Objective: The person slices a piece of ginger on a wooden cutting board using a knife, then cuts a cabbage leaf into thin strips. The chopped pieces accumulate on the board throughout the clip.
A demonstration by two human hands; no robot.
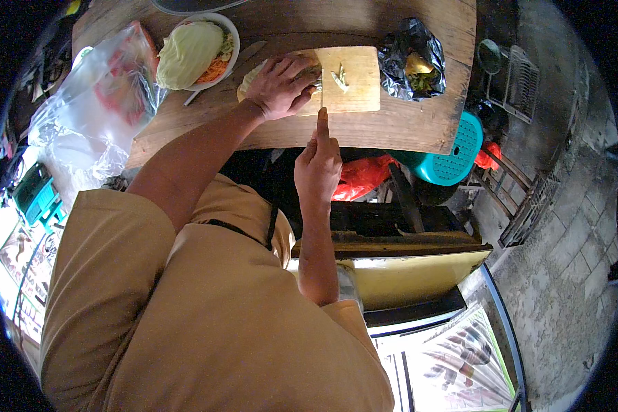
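A wooden cutting board (360, 98) lies near the front edge of the wooden table. My left hand (283, 87) presses down on a pale leafy vegetable, probably cabbage (251, 77), at the board's left part; the fingers cover most of it. My right hand (319, 159) grips a knife (322, 92), index finger stretched along its back, the blade standing over the board just right of my left fingers. Thin pale-green shreds (340, 79) lie to the right of the blade. A bowl (232, 31) at the left holds a large piece of cabbage (190, 51) and shredded carrot (213, 70).
Right of the board sits an open black plastic bag (414, 59) with scraps inside. A clear plastic bag (103, 98) with red contents is at the left. Another blade (251, 50) lies beside the bowl. Below the table's right edge are a teal plastic stool (456, 149) and a red bag (363, 175).
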